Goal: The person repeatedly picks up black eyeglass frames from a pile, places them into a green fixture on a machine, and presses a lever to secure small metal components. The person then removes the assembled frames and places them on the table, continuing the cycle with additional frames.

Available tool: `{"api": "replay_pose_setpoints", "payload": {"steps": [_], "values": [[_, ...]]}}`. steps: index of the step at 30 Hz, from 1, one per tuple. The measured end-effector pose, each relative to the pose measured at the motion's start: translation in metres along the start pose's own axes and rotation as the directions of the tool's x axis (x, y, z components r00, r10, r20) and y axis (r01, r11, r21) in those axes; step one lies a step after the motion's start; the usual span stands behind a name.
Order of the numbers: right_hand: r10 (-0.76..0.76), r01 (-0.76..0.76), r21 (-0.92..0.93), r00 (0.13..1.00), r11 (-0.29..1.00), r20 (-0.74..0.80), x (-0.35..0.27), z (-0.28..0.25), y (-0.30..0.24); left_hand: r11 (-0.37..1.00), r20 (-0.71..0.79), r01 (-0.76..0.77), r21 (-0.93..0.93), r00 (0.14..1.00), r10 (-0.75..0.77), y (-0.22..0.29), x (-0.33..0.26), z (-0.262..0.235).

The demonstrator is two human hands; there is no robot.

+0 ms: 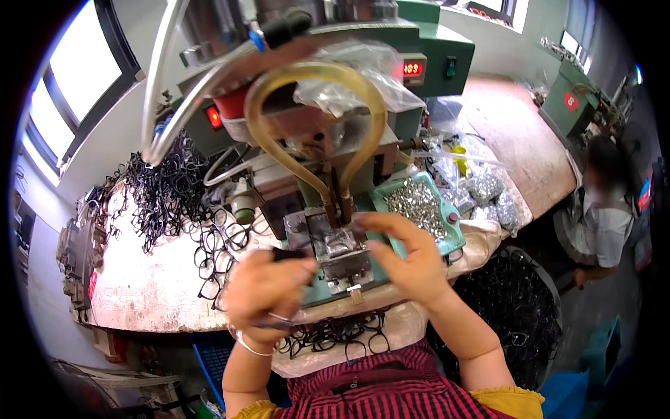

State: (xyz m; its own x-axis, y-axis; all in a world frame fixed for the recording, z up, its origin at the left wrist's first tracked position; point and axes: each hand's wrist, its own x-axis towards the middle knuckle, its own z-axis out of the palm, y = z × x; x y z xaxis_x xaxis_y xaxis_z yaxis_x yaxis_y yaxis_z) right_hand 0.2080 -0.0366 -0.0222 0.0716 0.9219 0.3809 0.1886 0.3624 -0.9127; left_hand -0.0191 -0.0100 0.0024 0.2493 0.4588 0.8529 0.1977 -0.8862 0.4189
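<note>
Left hand (269, 290): clamped on a black eyeglass frame (287, 255); at 7 o'clock of metal fixture (342, 248)
Right hand (408, 255): fingers pinched together at the fixture's 3 o'clock; contents unclear

The bench (146, 293) is pale, worn and stained, with a curved front edge. A green machine (419, 63) stands at its middle. Black spectacle frames (167, 188) lie heaped at the left and spread loose toward the front. A green tray (453, 237) of small metal parts sits right of the machine, with clear bags (481, 188) of parts beside it.
</note>
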Motion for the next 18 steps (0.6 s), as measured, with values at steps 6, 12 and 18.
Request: {"api": "replay_pose_setpoints", "payload": {"steps": [6, 12, 18], "values": [[-0.216, -0.076, -0.826, 0.948, 0.558, -0.233, -0.005, -0.074, 0.107, 0.963, 0.338, -0.267, 0.039, 0.910, 0.239, -0.007, -0.012, 0.024], [-0.245, -0.101, -0.722, 0.901, 0.684, -0.358, 0.017, -0.088, 0.106, 0.972, 0.328, -0.232, 0.022, 0.920, 0.212, -0.007, -0.014, 0.022], [-0.247, -0.054, -0.857, 0.947, 0.512, -0.207, 0.021, -0.085, 0.139, 0.994, 0.237, -0.043, 0.098, 0.971, 0.019, 0.014, -0.045, 0.025]]}}
